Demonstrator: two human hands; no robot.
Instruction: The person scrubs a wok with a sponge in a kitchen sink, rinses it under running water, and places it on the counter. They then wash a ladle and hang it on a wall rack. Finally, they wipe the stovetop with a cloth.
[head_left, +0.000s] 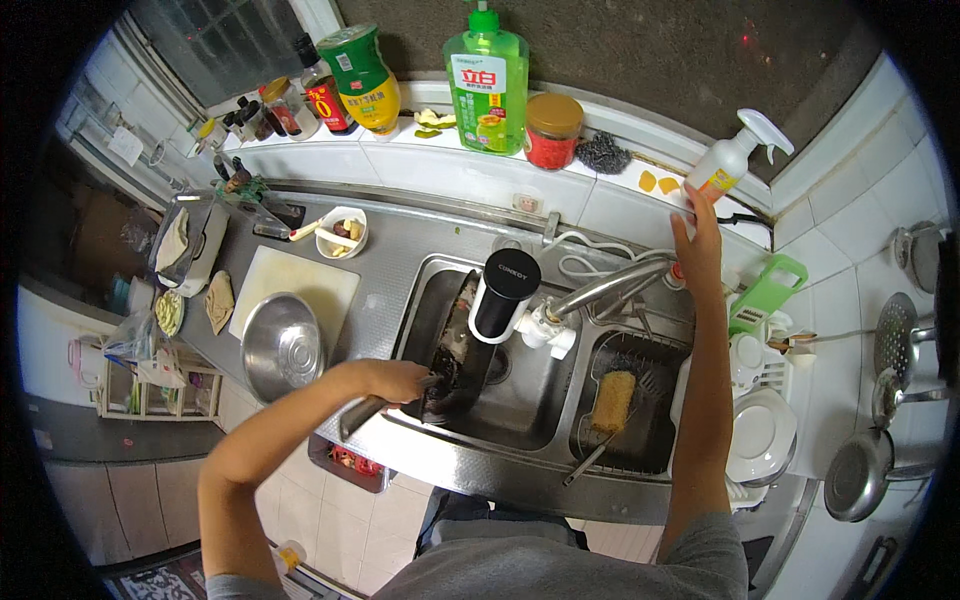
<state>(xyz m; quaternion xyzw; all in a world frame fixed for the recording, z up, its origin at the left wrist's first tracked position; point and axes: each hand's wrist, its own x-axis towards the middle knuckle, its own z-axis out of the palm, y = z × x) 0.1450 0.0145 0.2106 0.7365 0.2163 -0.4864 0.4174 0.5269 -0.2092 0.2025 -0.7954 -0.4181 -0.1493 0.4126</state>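
My left hand (397, 381) grips the handle of a dark pan (454, 352), which stands tilted on its side in the larger steel sink basin (532, 420). My right hand (699, 229) is raised beyond the faucet, at the base of a white spray bottle (720, 169) on the window ledge. Its fingers are apart, and whether they touch the bottle cannot be told. A black-and-white faucet filter (506, 296) hangs over the larger basin on a curved metal spout (611, 285). In the smaller basin lie a yellow sponge (613, 401) and a metal spatula (592, 463).
Left of the sink are a steel bowl (281, 346), a cutting board (337, 289) and a white bowl of food pieces (342, 238). Along the ledge stand green dish soap (486, 97), a red jar (553, 135) and steel wool (604, 153). Plates (761, 435) sit at right.
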